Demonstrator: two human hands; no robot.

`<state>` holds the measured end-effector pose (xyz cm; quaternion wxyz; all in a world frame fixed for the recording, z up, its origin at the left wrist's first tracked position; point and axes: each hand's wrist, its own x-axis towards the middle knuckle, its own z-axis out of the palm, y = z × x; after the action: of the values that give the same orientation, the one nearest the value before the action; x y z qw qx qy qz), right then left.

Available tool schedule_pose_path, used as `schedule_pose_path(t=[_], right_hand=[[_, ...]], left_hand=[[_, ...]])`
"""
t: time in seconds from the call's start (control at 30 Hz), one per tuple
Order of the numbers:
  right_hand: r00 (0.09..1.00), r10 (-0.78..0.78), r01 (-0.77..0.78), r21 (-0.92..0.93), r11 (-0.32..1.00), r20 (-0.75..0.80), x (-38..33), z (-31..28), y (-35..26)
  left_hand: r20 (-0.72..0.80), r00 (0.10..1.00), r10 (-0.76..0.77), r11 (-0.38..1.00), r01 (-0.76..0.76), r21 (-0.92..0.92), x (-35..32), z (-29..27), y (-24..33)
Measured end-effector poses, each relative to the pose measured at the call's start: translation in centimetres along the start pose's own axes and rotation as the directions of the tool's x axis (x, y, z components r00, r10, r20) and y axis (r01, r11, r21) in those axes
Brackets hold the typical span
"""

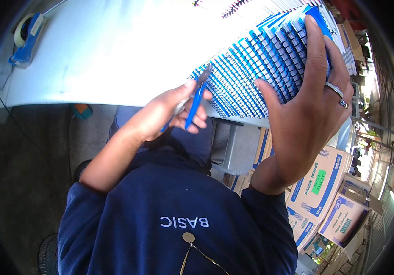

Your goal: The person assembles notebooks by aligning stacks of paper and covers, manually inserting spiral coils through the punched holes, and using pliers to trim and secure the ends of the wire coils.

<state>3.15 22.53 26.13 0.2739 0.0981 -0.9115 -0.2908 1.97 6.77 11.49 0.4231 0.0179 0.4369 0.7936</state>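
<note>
My left hand is closed around a pair of cutting pliers with blue handles. The plier jaws point up against the near left edge of a long row of spiral-bound notebooks. Black wire coils and blue covers line the upper face of that row. Over its right end my right hand is spread wide, thumb on the coils and index finger stretched along the far covers. The other fingers of that hand reach down the right side, partly hidden. A ring sits on one of its fingers.
A blue tape dispenser stands at the far left of the white table. More notebooks lie along the back right. Cardboard boxes are stacked below, to the right. A grey plastic stool or crate is under the table edge.
</note>
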Motion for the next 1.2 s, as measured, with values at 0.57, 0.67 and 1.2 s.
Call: schedule_pose_path(t=[0.57,0.67,1.2], right_hand=[[0.983,-0.035,0.059,0.130,0.990,-0.179,-0.8,1.3,1.6],[0.980,-0.051,0.079,0.141,0.987,-0.195,-0.7,1.7,1.3],[0.980,-0.023,0.058,0.170,0.984,-0.199,-0.9,2.1,1.6]], left_hand=[[0.126,0.988,-0.086,0.979,0.107,-0.174,0.2,-1.3,0.3],[-0.170,0.983,0.067,0.870,0.026,0.493,0.1,-0.7,0.3],[-0.066,0.997,-0.031,0.999,0.031,-0.011,-0.3,-0.9,-1.0]])
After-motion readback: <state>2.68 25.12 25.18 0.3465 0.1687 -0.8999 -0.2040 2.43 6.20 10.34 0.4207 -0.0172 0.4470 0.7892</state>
